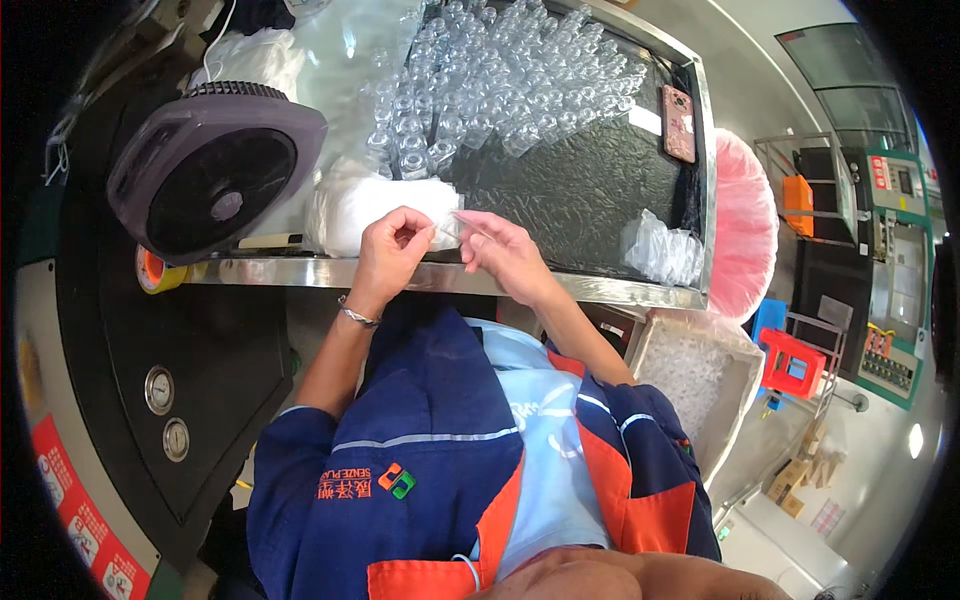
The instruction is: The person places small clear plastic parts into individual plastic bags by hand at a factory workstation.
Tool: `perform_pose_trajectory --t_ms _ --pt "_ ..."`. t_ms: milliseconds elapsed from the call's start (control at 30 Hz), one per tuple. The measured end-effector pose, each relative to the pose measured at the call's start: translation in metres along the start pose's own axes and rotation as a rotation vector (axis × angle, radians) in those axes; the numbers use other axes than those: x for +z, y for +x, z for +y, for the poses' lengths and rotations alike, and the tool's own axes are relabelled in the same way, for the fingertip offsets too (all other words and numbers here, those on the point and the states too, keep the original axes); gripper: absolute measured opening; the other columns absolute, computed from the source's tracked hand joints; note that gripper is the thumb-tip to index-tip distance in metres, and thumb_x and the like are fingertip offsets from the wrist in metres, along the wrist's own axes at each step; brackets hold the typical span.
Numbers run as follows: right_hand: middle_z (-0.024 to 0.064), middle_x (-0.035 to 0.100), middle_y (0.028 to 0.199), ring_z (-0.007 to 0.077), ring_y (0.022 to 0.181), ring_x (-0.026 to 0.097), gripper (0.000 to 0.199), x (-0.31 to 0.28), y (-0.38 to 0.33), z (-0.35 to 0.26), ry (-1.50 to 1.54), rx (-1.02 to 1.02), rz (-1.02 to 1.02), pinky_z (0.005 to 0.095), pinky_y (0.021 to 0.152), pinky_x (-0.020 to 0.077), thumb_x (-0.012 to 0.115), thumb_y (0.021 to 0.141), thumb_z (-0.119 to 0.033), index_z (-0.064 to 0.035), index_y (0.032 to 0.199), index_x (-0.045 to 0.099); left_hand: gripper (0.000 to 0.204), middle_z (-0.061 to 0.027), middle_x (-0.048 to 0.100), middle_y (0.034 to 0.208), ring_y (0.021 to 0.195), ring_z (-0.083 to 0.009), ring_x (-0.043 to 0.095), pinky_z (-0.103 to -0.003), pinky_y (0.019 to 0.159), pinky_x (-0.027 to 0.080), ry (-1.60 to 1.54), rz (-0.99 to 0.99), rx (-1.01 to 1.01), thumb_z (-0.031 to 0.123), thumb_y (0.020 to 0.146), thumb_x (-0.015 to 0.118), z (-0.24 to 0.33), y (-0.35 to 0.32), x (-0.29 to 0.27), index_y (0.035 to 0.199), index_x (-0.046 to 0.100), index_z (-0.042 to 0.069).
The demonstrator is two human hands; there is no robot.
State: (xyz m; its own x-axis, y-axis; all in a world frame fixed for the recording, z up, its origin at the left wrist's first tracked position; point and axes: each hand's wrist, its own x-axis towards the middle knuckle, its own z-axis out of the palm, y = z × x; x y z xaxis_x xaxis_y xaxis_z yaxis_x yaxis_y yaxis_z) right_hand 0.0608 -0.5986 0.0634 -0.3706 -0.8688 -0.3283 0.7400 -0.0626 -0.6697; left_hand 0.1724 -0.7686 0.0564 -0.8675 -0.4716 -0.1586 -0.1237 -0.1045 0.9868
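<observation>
At the near edge of the table, my left hand (395, 252) is closed, thumb and fingertips pinched together. What it holds, if anything, is too small to make out. Close beside it on the right, my right hand (508, 258) grips a small, thin clear plastic piece (470, 226) between thumb and fingers. Just beyond my left hand lies a stack of thin white plastic bags (372, 208). Farther back, many clear plastic pieces with round rims (500, 75) stand crowded together on the dark, film-covered tabletop (560, 190).
A dark fan (225, 175) stands left, with a tape roll (158, 270) below it. A phone (678, 123) lies near the right metal edge. Crumpled clear bags (665, 248) sit at the near right corner. A pink round cover (742, 225) and lined bin (690, 370) stand beyond.
</observation>
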Motion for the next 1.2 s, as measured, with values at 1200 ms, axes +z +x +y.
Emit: perform_pose_trajectory --t_ms 1200 --pt "0.0246 0.046 0.134 0.0423 0.123 0.044 0.028 -0.057 -0.053 -0.039 -1.629 -0.598 0.704 0.0461 0.105 0.0364 0.062 0.08 -0.006 -0.0065 0.108 0.067 0.021 -0.0124 0.062 0.089 0.068 -0.0228 0.063 -0.035 0.06 0.05 0.6 -0.091 0.571 0.0 0.075 0.07 0.023 0.005 0.044 0.095 0.062 0.002"
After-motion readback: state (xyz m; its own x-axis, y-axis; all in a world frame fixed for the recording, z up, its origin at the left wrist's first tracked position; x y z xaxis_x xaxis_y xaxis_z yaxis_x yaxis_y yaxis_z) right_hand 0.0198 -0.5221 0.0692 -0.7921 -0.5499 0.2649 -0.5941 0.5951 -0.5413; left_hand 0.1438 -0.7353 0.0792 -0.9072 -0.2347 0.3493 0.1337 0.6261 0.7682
